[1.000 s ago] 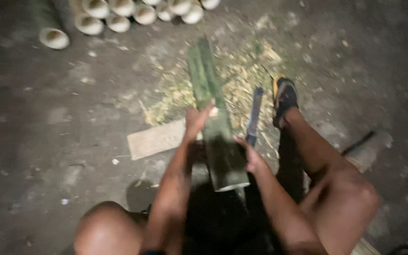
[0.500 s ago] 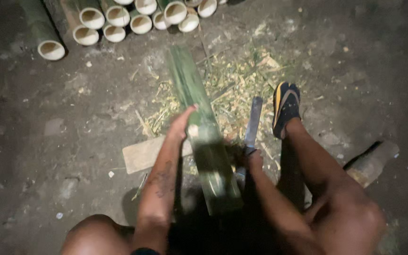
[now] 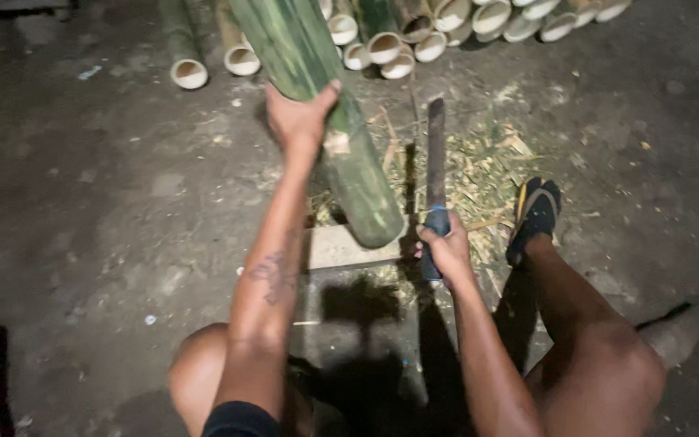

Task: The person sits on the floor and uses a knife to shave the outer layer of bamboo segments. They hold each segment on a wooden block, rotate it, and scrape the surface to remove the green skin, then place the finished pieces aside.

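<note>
Head view looks down at a thick green bamboo pole (image 3: 341,154). It stands tilted, with its low end resting on a flat wooden block (image 3: 349,247) on the floor, and its top leaning away, far and to the left. The left hand (image 3: 299,117) is wrapped around the pole high up and holds it steady. The right hand (image 3: 446,247) is closed tight around the handle of a long dark knife (image 3: 435,158). The blade points up and away, just right of the pole and not touching it. To do this well, I think the left hand should stay high, well away from the blade, and the pole's low end should sit firm on the block so it cannot slip. Dry bamboo scraps (image 3: 487,162) lie on the floor behind the knife. A foot in a sandal (image 3: 535,214) rests at the right. More cut bamboo pieces (image 3: 414,36) lie stacked at the far side.
</note>
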